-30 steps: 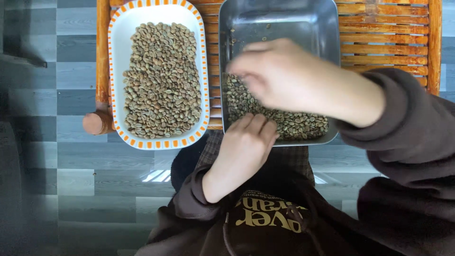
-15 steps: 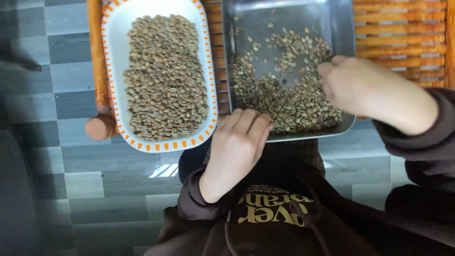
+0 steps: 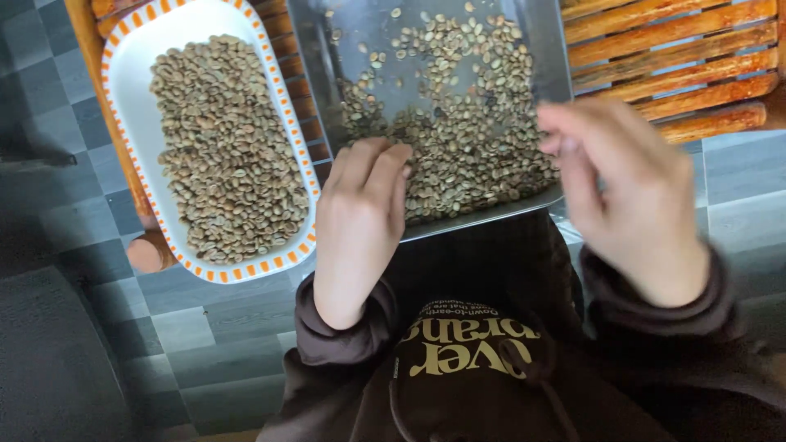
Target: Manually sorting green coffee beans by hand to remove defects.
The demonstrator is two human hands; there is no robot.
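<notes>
1. The slatted wooden desk (image 3: 671, 49) is running across the top of the frame and carrying both containers; gray floor tiles are showing below it.
2. The white oval dish with an orange-checked rim (image 3: 131, 74) is lying at upper left, filled with a thick, even bed of pale green-brown beans (image 3: 225, 147).
3. The metal tray (image 3: 548, 49) is sitting at upper centre, its near edge hanging over the person's lap. Its beans (image 3: 458, 139) are lying banked toward the near edge and thinning to scattered ones, with bare metal showing, toward the top.
4. The right hand (image 3: 630, 188) is hovering at centre right, just past the tray's right corner; it is blurred, fingers loosely curled, so I cannot tell whether its grip is holding a bean.
5. The left hand (image 3: 360, 221) is resting on the tray's near-left edge, fingers flat and together on the beans, grip closed on nothing.
6. Judging from this, the sorting is going best with the left hand steadying the overhanging tray, the beans spread one layer deep, and single beans pinched between fingertips.
</notes>
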